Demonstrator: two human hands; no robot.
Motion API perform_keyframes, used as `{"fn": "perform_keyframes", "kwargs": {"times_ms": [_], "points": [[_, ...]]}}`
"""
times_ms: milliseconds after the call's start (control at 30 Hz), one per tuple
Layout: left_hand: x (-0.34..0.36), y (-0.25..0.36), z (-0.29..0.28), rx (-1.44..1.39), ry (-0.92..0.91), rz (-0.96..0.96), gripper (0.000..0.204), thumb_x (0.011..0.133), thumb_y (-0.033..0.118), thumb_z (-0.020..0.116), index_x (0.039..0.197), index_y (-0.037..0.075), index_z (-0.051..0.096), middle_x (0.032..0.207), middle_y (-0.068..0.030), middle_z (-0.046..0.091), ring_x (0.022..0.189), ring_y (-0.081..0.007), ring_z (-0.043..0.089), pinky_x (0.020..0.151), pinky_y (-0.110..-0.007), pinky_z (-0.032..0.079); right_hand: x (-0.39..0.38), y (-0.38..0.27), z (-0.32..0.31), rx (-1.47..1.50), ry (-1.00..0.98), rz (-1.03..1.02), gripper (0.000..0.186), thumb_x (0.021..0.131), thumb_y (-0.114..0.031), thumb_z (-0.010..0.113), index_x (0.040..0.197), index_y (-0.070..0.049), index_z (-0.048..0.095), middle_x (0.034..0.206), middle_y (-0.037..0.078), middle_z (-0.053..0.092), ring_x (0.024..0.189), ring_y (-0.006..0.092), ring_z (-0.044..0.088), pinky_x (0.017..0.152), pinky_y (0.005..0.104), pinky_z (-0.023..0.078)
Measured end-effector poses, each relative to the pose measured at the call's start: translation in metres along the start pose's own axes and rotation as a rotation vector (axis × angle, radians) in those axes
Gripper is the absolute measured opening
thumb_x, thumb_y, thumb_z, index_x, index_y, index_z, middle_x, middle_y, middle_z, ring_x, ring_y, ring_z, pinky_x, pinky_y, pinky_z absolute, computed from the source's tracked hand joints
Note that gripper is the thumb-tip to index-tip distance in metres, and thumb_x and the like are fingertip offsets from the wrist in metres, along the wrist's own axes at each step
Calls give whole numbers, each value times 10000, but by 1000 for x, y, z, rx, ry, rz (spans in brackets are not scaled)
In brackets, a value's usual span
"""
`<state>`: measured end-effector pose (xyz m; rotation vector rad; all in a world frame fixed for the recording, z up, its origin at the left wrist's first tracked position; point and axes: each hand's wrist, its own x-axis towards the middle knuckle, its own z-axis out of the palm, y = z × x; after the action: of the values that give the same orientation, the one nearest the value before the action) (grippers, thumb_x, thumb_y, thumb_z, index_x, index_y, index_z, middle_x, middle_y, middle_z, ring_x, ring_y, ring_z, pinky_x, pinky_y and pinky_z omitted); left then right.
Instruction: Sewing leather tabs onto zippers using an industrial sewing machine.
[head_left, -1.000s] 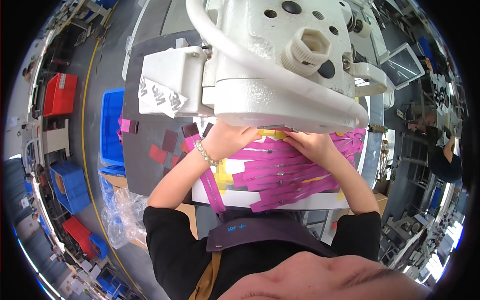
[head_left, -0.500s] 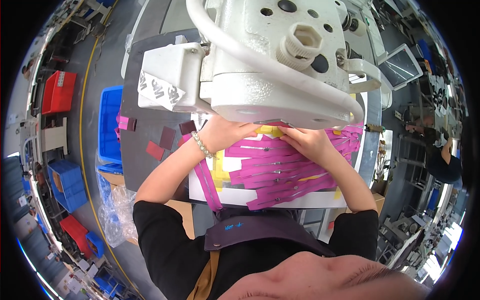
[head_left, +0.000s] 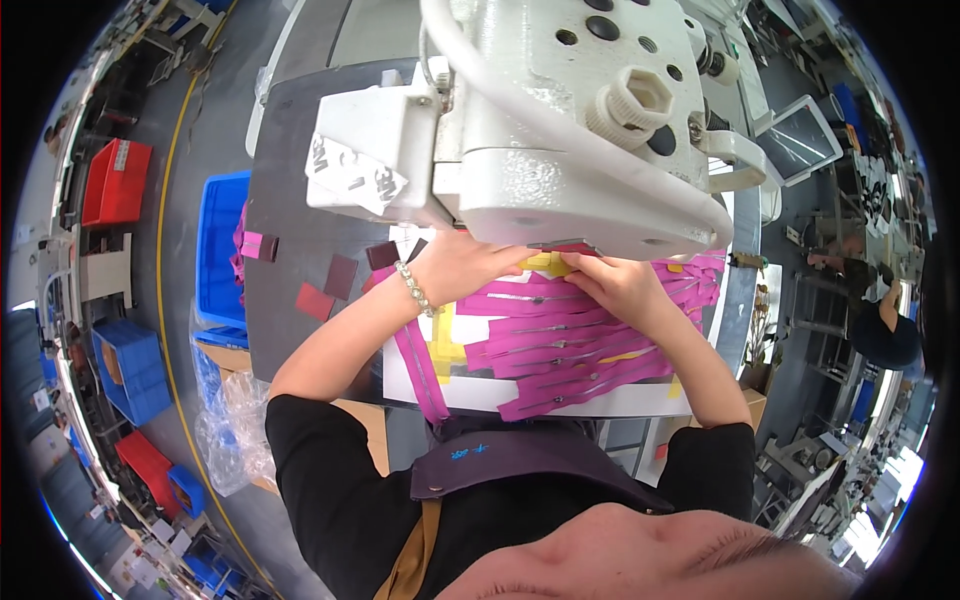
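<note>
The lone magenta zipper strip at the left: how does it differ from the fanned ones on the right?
The lone strip runs steeply down the view; the fanned strips lie mostly crosswise. The lone strip lies apart; the fanned strips overlap. Both are magenta with grey zipper lines.

The white machine head reads to me as painted metal, glossy and pebbled. I see the magenta zipper strips as matt cloth, each run through by a shiny, metallic-looking line. The dark surface looks matt; whether the white sheet is paper or plastic, I can't tell from here. The blue bin is smooth plastic, the crumpled film clear and glossy.
</note>
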<state>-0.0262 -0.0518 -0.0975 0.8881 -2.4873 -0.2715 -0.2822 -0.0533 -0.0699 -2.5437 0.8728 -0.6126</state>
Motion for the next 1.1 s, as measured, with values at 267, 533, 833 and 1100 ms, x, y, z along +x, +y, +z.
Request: {"fn": "perform_keyframes", "kwargs": {"times_ms": [267, 533, 833, 1100], "points": [[4, 5, -4, -61, -135, -40, 222, 873, 260, 554, 1055, 140, 513, 929, 13, 591, 828, -177, 630, 611, -327, 508, 4, -7, -1, 12, 18, 32, 368, 662, -77, 735, 1011, -58, 620, 952, 85, 610, 912, 292, 581, 775, 388, 472], [6, 5, -2, -76, -151, -50, 196, 874, 257, 551, 1012, 127, 503, 943, 0, 579, 844, -208, 620, 670, -357, 502, 12, -28, 6, -133, 97, 60, 347, 696, -68, 700, 1035, -66, 627, 973, 69, 609, 845, 250, 598, 745, 363, 476], [-5, 21, -3, 118, -11, -59, 346, 793, 244, 644, 1103, 103, 579, 1115, -18, 599, 1007, -186, 583, 880, -344, 423, 17, -42, 22, -317, 167, 92, 274, 688, -74, 672, 951, -20, 622, 952, 85, 578, 905, 252, 577, 787, 360, 475], [-6, 31, -4, 240, 62, -171, 423, 755, 232, 680, 1144, 93, 589, 1069, -19, 599, 963, -178, 569, 890, -370, 390, 16, -42, 24, -354, 210, 85, 236, 712, -50, 636, 939, 11, 616, 943, 113, 579, 916, 257, 578, 787, 349, 479]]}}
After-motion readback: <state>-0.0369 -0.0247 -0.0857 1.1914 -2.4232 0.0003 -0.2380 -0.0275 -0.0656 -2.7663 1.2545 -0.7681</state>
